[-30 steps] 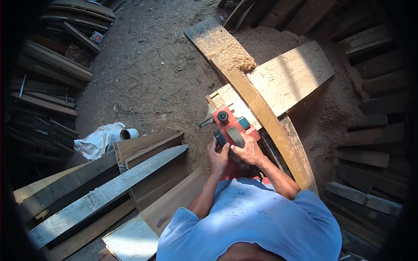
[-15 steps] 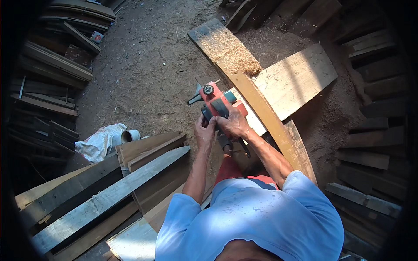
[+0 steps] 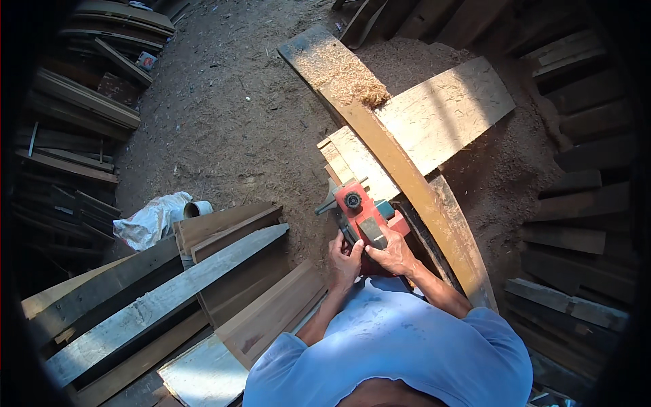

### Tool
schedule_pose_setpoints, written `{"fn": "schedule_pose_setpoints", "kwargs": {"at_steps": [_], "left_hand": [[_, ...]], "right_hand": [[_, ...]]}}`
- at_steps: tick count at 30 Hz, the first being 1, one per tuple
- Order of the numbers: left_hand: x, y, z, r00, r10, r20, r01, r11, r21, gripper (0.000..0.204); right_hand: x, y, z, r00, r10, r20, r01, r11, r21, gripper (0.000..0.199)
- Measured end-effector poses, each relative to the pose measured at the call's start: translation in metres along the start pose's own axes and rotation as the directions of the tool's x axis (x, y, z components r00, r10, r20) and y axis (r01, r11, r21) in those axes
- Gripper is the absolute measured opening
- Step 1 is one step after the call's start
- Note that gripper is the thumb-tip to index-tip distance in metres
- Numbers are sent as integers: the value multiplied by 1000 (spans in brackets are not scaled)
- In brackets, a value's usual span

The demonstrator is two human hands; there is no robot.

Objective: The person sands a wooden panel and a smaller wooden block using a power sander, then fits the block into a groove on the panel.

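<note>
Head view showed one red electric hand planer with a black round knob (image 3: pixel 363 217) sitting at the near end of a long, curved brown wooden plank (image 3: pixel 407 183). That plank ran away from the person, over a pale flat board (image 3: pixel 447 112). The right hand (image 3: pixel 390 254) lay on the planer's rear handle, fingers clamped around it. The left hand (image 3: pixel 344 261) pressed against the tool's left side, fingers closed on the body.

Judging from this, the planer sat near the plank's left edge, so it could have tipped off that edge and gouged the wood. Left fingers so close to the tool's base risked meeting the cutter if the grip slid. The curve of the plank might also have let it rock under pressure.

Counted: one planer, two hands, one curved plank, one pale board. One heap of tan sawdust (image 3: pixel 346 78) lay on a farther plank. At the left were one grey weathered beam (image 3: pixel 169 292), one crumpled white sack (image 3: pixel 152 220) and one short pipe stub (image 3: pixel 196 208) on the dirt floor (image 3: pixel 230 115).
</note>
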State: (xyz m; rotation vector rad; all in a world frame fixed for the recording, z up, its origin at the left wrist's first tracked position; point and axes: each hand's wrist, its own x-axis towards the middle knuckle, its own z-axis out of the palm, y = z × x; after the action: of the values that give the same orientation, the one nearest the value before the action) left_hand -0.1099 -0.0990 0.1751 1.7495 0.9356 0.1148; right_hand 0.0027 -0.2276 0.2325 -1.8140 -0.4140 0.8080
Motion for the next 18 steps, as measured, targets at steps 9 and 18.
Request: {"fn": "schedule_pose_setpoints", "kwargs": {"at_steps": [9,18], "left_hand": [[134,-1,-25,1000,6,-11,-10,912,-409,61],[221,53,-59,998,58,-5,-57,954,-293,40]], "right_hand": [[125,-36,21,998,-60,-24,60,998,31,44],[212,-79,29,997,-74,-17,75,996,57,44]]}}
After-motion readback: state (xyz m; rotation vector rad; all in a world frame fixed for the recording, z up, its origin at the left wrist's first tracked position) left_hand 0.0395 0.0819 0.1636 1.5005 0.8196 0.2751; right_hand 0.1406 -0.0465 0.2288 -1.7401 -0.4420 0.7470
